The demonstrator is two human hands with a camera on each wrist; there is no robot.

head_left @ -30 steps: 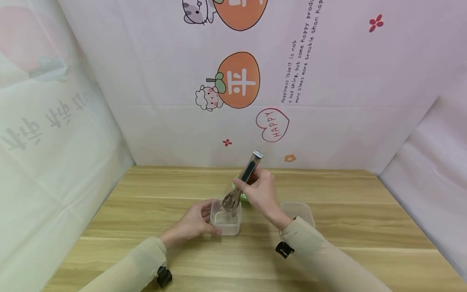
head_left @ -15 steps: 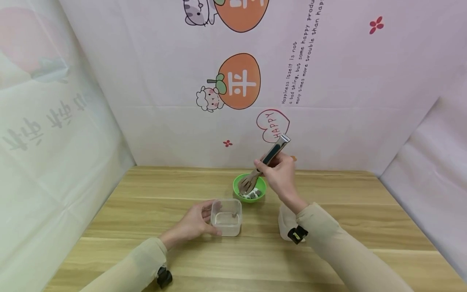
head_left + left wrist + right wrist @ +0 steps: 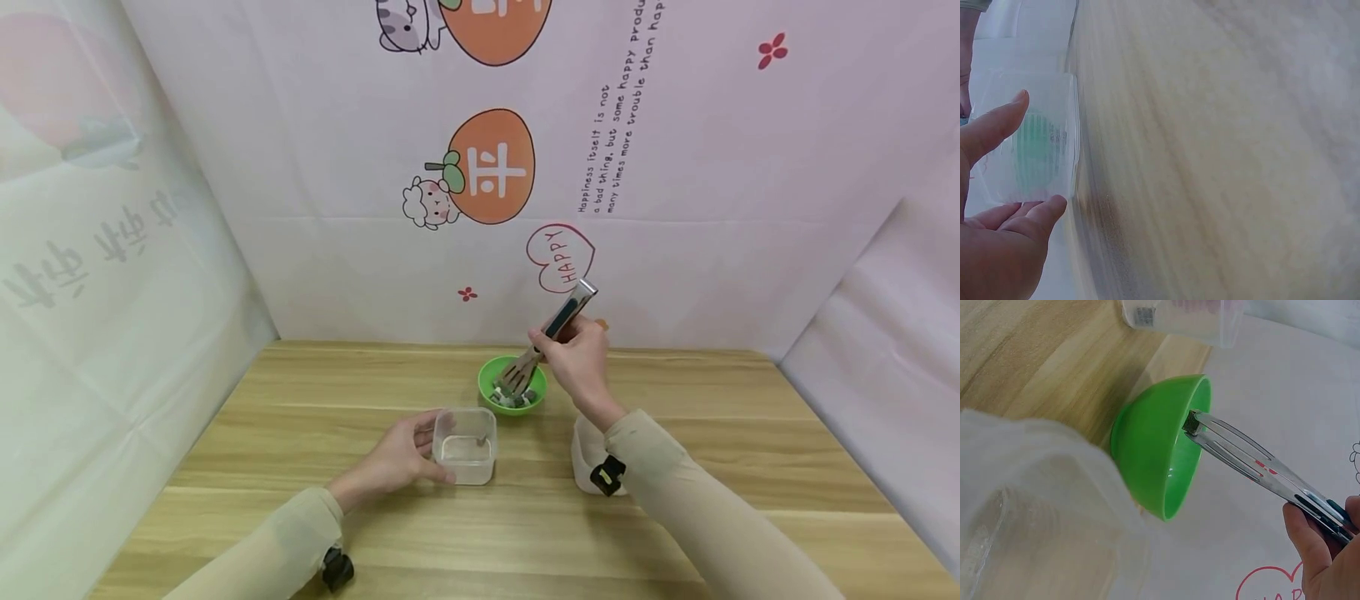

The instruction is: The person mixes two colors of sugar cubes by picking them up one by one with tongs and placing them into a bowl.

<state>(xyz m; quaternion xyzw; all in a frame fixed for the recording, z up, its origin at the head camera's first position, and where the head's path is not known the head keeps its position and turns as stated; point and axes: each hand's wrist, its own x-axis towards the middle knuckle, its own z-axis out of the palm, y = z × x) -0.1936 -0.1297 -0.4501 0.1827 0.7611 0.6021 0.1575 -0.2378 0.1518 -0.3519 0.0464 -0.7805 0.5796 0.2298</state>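
My left hand [image 3: 393, 458] holds a clear square plastic container [image 3: 472, 474] by its left side, thumb in front and fingers behind. A small brownish piece [image 3: 482, 442] shows inside it. My right hand [image 3: 581, 362] grips metal tongs [image 3: 559, 320] with dark handle insets, tilted down into a green bowl [image 3: 512, 412]. Grey and whitish small pieces [image 3: 512, 402] lie in the bowl. In the right wrist view a dark cube-shaped piece [image 3: 1192, 424] sits between the tong tips at the bowl's rim.
A second clear container [image 3: 585, 458] stands under my right wrist, partly hidden by the sleeve. The bowl is just behind the first container. A printed cloth [image 3: 360, 275] hangs along the back edge of the wooden table [image 3: 300, 417].
My right hand has moved the tongs from over the clear container back and right into the green bowl, uncovering the bowl. The left hand and its container have stayed in place.
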